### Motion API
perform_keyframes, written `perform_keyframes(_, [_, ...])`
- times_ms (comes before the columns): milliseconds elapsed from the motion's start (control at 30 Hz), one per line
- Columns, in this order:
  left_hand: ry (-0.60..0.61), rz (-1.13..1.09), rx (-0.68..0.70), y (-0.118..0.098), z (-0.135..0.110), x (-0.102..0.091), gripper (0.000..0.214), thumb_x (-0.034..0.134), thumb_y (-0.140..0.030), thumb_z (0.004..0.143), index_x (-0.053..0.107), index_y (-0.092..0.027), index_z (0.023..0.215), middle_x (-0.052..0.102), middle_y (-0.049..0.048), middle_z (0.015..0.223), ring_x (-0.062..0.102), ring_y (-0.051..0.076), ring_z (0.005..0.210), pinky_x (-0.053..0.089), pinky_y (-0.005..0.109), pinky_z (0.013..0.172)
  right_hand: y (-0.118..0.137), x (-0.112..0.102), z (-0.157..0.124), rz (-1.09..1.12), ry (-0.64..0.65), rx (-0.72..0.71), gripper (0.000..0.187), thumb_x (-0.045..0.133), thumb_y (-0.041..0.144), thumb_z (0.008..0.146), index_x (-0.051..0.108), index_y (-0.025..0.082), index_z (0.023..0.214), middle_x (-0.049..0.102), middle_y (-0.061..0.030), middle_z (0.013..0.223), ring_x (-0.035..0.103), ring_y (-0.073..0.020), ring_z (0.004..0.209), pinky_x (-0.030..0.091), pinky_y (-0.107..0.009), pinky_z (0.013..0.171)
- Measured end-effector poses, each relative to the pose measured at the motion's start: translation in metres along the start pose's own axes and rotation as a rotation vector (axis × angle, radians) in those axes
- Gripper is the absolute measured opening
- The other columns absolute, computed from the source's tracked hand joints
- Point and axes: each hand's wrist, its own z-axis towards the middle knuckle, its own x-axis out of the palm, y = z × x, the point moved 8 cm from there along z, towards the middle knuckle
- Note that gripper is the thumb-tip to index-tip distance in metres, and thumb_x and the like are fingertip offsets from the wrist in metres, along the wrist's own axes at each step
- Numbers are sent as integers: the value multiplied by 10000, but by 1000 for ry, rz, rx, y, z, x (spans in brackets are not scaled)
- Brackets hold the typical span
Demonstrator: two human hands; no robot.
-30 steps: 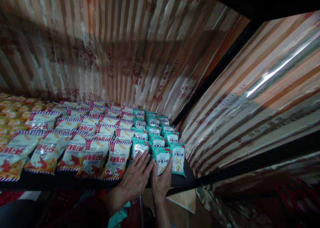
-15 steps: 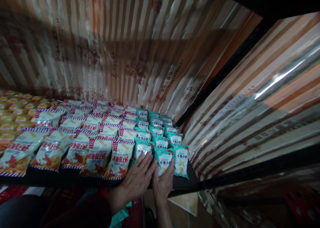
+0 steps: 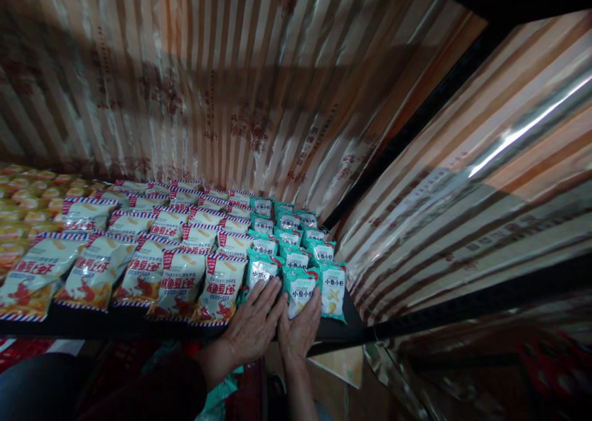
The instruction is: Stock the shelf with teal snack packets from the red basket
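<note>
Teal-and-white snack bags (image 3: 290,237) stand in short rows at the right end of a black shelf (image 3: 115,323). My left hand (image 3: 255,323) lies with fingers stretched out against the lower front of one teal bag (image 3: 261,269) at the left of the front row. Beside it, my right hand (image 3: 300,330) holds the middle front bag (image 3: 300,285), thumb on its left side and fingers on its right. The backs of both hands cover the bottoms of these bags. Another teal bag (image 3: 333,288) leans upright just right of my right hand.
White-and-orange snack bags (image 3: 178,282) fill the shelf to the left, with small yellow packs (image 3: 28,205) beyond. Striped plastic sheeting (image 3: 185,100) hangs behind, and a black post (image 3: 393,143) stands at the corner. Below are a red crate (image 3: 250,390) and teal bags (image 3: 217,399).
The view has shifted slightly. Both hands stay on the same two front teal bags, and the middle one appears tilted a little further back and to the left.
</note>
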Motion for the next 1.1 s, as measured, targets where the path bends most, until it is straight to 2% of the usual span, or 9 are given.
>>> perform_keyframes(167, [-52, 23, 7, -1, -1, -7, 521, 373, -310, 938, 337, -101, 1415, 390, 169, 1453, 226, 279, 1406, 26, 453, 1151, 5, -6, -3, -33, -62, -67, 788, 427, 527, 881, 192, 31, 1446, 382, -303, 1368, 348, -381, 1291, 365, -570, 962])
perform_keyframes(367, [-59, 12, -3, -4, -9, -10, 534, 395, -271, 920, 321, -107, 1423, 338, 155, 1487, 181, 284, 1418, 74, 466, 1155, 15, -18, -6, -8, -119, -152, 757, 485, 467, 872, 202, 69, 1451, 366, -283, 1380, 323, -374, 1308, 343, -604, 976])
perform_keyframes(467, [-60, -26, 19, -11, -16, -17, 540, 408, -234, 906, 318, -104, 1422, 307, 129, 1509, 172, 267, 1422, 109, 443, 1165, 27, -29, -14, 37, -127, -202, 676, 462, 398, 893, 219, 101, 1449, 355, -259, 1396, 314, -359, 1319, 338, -608, 983])
perform_keyframes(567, [-46, -88, 72, -21, -24, -24, 525, 422, -231, 903, 346, -101, 1406, 283, 124, 1520, 171, 257, 1423, 158, 421, 1165, 41, -35, -29, 95, -74, -279, 563, 357, 302, 930, 225, 145, 1454, 349, -227, 1409, 327, -328, 1319, 358, -590, 979])
perform_keyframes(700, [14, -204, 92, -29, -39, -27, 493, 449, -216, 889, 406, -106, 1367, 338, 146, 1490, 179, 262, 1420, 256, 393, 1142, 50, -33, -50, 118, 34, -348, 539, 311, 214, 929, 221, 197, 1460, 383, -192, 1397, 352, -298, 1311, 380, -567, 978])
perform_keyframes(800, [103, -292, 79, -32, -58, -18, 556, 455, -149, 855, 354, -105, 1399, 342, 143, 1488, 240, 247, 1402, 319, 363, 1114, 58, -32, -66, 161, 105, -402, 530, 338, 198, 920, 276, 227, 1445, 424, -164, 1377, 391, -281, 1290, 413, -521, 968])
perform_keyframes(967, [248, -454, 58, -39, -106, 3, 583, 486, -147, 812, 375, -99, 1382, 476, 162, 1389, 398, 265, 1311, 368, 392, 1084, 79, -33, -100, 198, 222, -516, 522, 398, 162, 882, 389, 244, 1397, 562, -125, 1239, 513, -245, 1171, 461, -440, 917])
perform_keyframes(1100, [316, -530, -6, -37, -142, 12, 606, 493, -111, 776, 393, -144, 1372, 490, 145, 1377, 421, 266, 1289, 361, 420, 1084, 88, -20, -131, 205, 344, -546, 527, 456, 147, 829, 469, 267, 1343, 602, -100, 1196, 561, -235, 1103, 485, -418, 883])
